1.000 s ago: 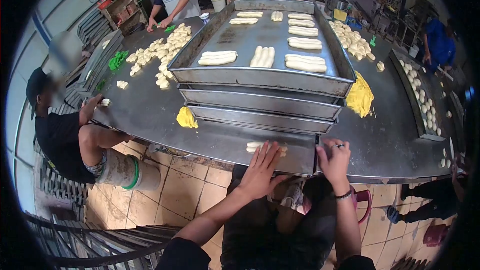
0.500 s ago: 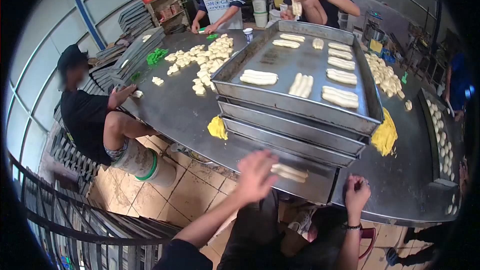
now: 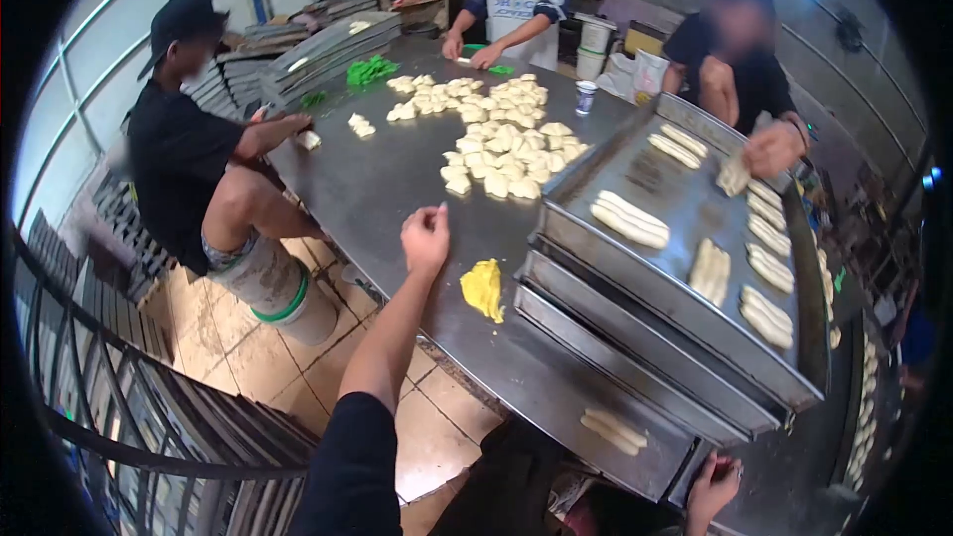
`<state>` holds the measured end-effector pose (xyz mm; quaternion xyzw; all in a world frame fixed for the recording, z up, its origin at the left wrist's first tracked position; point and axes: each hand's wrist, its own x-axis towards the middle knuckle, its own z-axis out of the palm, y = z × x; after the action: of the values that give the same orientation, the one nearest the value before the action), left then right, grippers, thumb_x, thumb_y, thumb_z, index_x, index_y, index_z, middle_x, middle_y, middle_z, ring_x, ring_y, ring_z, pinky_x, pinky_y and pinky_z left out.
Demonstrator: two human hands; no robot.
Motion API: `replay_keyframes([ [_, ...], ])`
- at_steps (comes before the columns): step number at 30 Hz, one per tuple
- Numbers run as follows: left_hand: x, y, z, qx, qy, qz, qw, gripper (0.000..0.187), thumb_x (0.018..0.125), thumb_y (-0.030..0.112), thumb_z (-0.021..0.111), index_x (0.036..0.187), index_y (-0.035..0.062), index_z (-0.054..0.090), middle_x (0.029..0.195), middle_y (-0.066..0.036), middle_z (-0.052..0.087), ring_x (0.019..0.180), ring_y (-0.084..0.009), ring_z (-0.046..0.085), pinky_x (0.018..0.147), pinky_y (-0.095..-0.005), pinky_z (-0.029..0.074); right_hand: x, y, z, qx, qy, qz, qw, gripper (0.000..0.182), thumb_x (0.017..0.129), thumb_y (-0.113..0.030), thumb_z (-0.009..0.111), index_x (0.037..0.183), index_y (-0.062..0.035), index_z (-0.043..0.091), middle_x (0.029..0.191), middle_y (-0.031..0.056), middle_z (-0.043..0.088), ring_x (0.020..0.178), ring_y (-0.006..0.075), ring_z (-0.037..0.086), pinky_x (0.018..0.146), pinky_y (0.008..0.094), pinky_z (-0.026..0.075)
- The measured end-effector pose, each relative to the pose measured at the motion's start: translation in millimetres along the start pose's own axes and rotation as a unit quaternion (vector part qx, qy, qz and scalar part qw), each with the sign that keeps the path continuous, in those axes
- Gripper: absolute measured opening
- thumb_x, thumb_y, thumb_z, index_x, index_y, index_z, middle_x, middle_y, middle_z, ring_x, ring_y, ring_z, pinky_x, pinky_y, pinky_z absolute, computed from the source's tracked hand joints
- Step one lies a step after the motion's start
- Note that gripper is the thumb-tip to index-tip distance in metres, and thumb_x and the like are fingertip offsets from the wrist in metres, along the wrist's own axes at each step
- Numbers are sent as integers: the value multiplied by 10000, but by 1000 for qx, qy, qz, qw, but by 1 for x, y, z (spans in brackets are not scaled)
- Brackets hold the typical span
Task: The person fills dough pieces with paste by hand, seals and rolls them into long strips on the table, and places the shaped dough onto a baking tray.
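Observation:
My left hand (image 3: 425,236) is stretched out over the steel table (image 3: 387,179), fingers curled in, holding nothing that I can see. It hovers left of a yellow butter lump (image 3: 484,288) and short of the pile of dough pieces (image 3: 501,144). My right hand (image 3: 713,484) rests at the table's near edge, fingers bent, beside the lowest tray (image 3: 596,377) of a stepped stack. A shaped dough roll (image 3: 613,430) lies in that lowest tray. The top tray (image 3: 685,228) holds several rolls.
A person in black sits on a bucket (image 3: 273,288) at the left. Another in a white shirt (image 3: 516,0) works at the far end. A third person's hand (image 3: 769,149) places dough in the top tray. Stacked trays (image 3: 328,50) and a cup (image 3: 585,96) stand at the back.
My view has swung left. My left hand left the dough roll in the lowest tray and reached out left over the table. My right hand dropped to the table's near edge.

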<state>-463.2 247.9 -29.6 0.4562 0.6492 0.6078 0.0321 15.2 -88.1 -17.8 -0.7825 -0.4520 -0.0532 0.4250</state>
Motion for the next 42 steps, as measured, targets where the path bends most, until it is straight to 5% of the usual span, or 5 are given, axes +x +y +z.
replay_keyframes([
  [18,55,1,47,268,-137,-73,951,390,758,471,632,923,120,666,990,-61,622,1016,-239,507,887,-366,374,6,-15,0,-174,-60,-62,981,317,878,-275,526,878,33,599,846,236,573,812,410,537,736,473,424],
  [32,69,-91,61,-153,-230,-168,946,373,876,313,403,1029,21,576,1112,-169,585,1089,-311,518,941,-394,376,7,-18,2,-168,-54,-73,982,331,873,-255,556,815,66,608,740,242,582,713,407,548,676,463,444],
  [34,60,-57,37,-120,-188,-130,966,353,870,407,527,842,57,553,742,-45,547,649,-133,493,602,-301,430,7,-22,2,-167,-49,-90,981,330,874,-259,559,818,63,604,770,248,582,730,408,542,684,463,437],
  [36,49,-32,14,-68,-216,-132,965,451,807,465,609,925,31,572,929,-154,623,895,-219,579,811,-326,438,5,-24,3,-160,-51,-110,980,328,876,-260,556,807,59,594,766,246,575,730,408,536,683,462,433],
  [42,23,-27,-13,-170,-221,-174,944,292,805,241,686,962,79,500,826,-51,600,764,-125,539,715,-265,444,8,-21,-4,-134,-32,-125,983,305,883,-262,522,773,22,549,749,223,526,717,403,512,655,461,413],
])
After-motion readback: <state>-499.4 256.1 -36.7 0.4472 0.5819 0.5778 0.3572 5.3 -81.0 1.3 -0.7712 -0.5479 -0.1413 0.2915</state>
